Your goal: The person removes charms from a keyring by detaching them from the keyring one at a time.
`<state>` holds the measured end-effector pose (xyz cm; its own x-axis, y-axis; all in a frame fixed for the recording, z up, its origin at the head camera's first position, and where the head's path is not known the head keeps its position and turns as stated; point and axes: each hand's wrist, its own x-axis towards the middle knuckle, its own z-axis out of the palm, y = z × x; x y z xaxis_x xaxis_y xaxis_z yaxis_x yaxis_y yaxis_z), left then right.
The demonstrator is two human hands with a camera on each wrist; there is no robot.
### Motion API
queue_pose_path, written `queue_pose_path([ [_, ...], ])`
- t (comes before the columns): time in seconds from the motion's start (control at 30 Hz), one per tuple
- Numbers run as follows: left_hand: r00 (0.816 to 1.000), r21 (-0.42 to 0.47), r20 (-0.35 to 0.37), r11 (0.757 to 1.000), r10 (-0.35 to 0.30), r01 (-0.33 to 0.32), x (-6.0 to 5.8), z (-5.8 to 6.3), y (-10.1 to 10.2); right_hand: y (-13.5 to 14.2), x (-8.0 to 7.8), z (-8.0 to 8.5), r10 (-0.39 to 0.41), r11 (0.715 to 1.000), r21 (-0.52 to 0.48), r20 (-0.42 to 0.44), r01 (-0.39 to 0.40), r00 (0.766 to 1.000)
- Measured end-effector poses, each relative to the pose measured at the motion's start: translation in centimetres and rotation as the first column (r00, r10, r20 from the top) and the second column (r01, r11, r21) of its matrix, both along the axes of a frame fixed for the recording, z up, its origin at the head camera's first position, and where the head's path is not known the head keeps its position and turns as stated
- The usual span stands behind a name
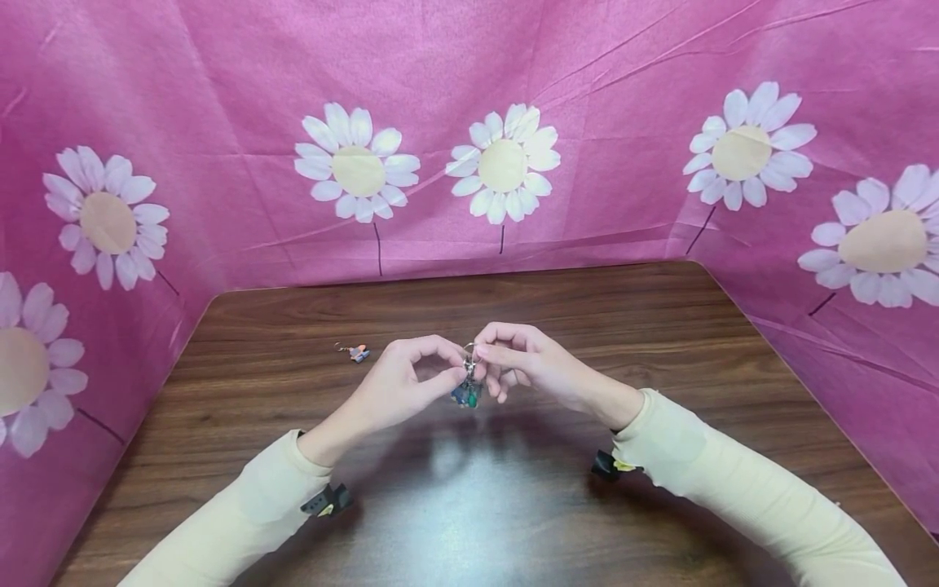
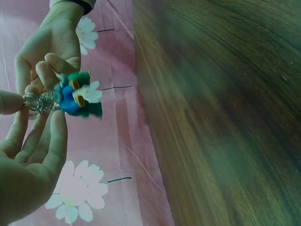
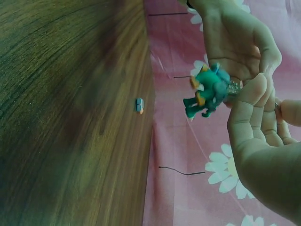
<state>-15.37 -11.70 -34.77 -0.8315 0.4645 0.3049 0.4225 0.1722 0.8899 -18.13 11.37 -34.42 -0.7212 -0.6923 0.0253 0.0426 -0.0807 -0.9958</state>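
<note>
Above the table, both hands hold a keychain between them, with green and blue figures [image 1: 465,396] hanging from its silvery metal links [image 2: 41,102]. My left hand [image 1: 407,377] pinches the metal part just above the figures with thumb and fingertips. On the other side, my right hand [image 1: 539,360] grips the metal ring [image 1: 470,345] between thumb and forefinger, its other fingers loosely bent. In the right wrist view the green figure [image 3: 207,88] dangles below the fingers, which partly hide the links.
A second small charm [image 1: 359,353], orange and blue-grey with a little chain, lies on the brown wooden table [image 1: 469,505] to the left of the hands. Pink cloth [image 1: 616,163] printed with white daisies stands around the table's back and sides.
</note>
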Motion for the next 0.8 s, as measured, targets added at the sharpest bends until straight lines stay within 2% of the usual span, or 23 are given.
queue_pose_path([
  [0.1, 0.998, -0.004, 0.058, 1.0, 0.028, -0.028, 0.0, 0.3, 0.0, -0.1, 0.0, 0.0, 0.002, 1.0, -0.003, 0.005, -0.002, 1.0],
  [0.23, 0.989, 0.033, 0.142, 0.998, 0.045, -0.05, 0.1, 0.7, 0.1, 0.0, 0.0, 0.0, 0.006, 1.0, -0.01, -0.001, -0.006, 1.0],
  [0.37, 0.983, 0.047, 0.176, 0.997, 0.047, -0.056, 0.1, 0.9, 0.1, 0.0, -0.1, -0.2, 0.012, 1.0, -0.017, -0.009, -0.012, 1.0],
  [0.63, 0.976, 0.074, 0.214, 0.997, -0.028, 0.013, -0.3, 1.1, -0.6, 0.0, -0.1, -0.1, 0.009, 1.0, -0.013, -0.011, -0.009, 1.0],
  [0.8, 0.961, 0.094, 0.27, 0.995, -0.055, 0.03, -0.5, 1.3, -0.9, 0.1, -0.3, -0.2, 0.003, 1.0, -0.014, -0.028, -0.003, 1.0],
])
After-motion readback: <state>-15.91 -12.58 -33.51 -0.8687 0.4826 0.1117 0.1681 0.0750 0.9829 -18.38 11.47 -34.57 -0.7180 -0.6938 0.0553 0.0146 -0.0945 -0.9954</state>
